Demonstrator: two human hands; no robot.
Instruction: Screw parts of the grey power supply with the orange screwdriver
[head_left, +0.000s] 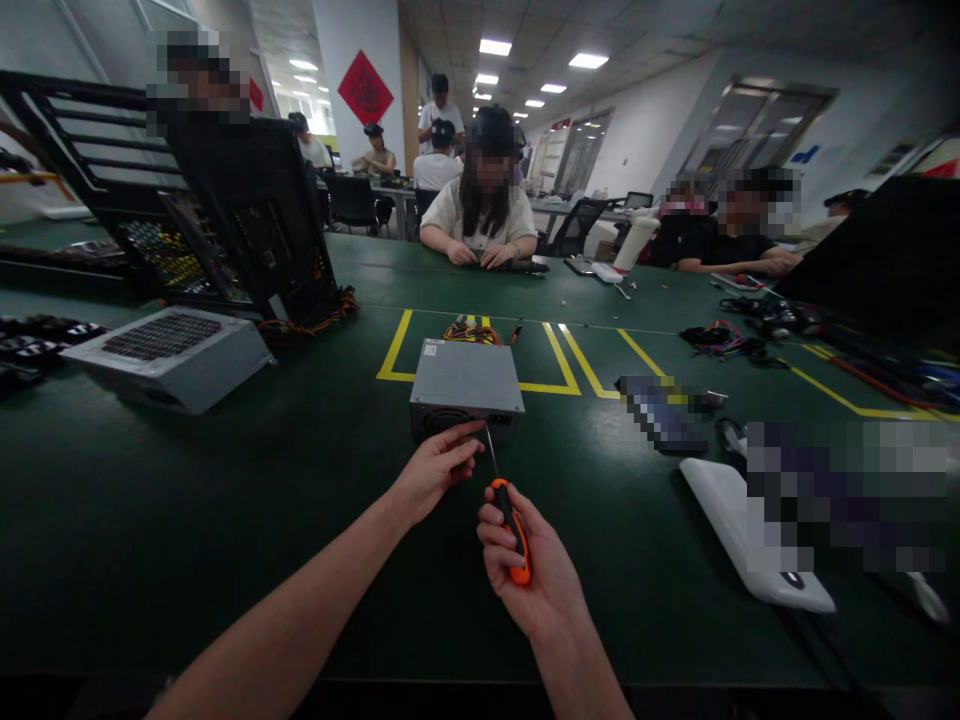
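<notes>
A grey computer power supply unit (466, 378) lies on the green table in front of me, its fan side turned toward me. My right hand (529, 560) is wrapped around the orange and black handle of a screwdriver (512, 530), whose thin shaft points up at the unit's near face. Beside the screwdriver's tip is my left hand (442, 462), fingers stretched out, with the index fingertip at the unit's near face. Whether a small screw sits at the tip is too small to tell. A bundle of coloured cables (474, 332) comes out behind the unit.
Another power supply unit (176, 350) lies on the left, near an open black computer case (232, 220). To the right are a white power bank (750, 530), a blurred-out phone-like object (660, 415) and loose cables (724, 338). A person (484, 215) sits across the table.
</notes>
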